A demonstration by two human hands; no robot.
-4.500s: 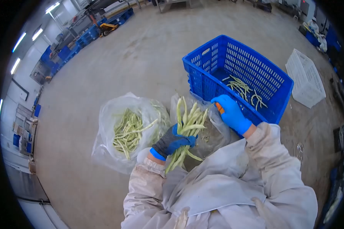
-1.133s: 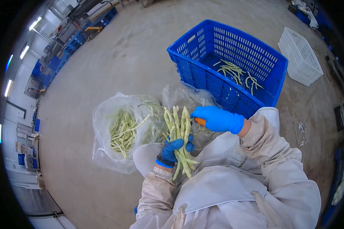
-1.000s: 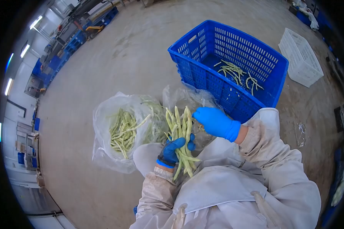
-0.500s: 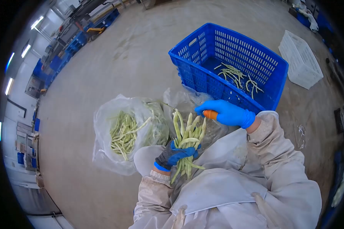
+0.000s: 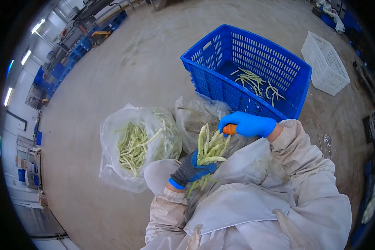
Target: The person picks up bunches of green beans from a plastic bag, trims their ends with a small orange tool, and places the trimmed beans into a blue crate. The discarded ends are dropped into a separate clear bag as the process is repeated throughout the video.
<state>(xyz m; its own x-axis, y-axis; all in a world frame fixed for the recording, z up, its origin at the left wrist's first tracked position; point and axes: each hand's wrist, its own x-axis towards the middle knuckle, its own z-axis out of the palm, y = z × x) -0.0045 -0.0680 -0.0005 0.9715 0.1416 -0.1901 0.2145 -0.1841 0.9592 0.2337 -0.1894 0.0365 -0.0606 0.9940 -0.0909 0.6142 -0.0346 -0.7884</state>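
Observation:
My left hand, in a grey and blue glove, is wrapped round a bunch of pale green beans above my lap. Closed in my right hand, which wears a blue glove, is an orange handle; whatever is at its far end cannot be made out. The handle is beside the upper ends of the bunch. Left of my hands, an open clear plastic bag holds many beans. Another clear bag lies behind the bunch.
A blue slatted crate with some loose beans in it stands ahead to the right. Beyond it is a white crate. Blue containers and equipment line the left wall. At the top right, a person is partly visible.
My left hand has turned a little and the bunch now leans more to the right. The orange handle has come closer to the bean tips. The view has shifted slightly.

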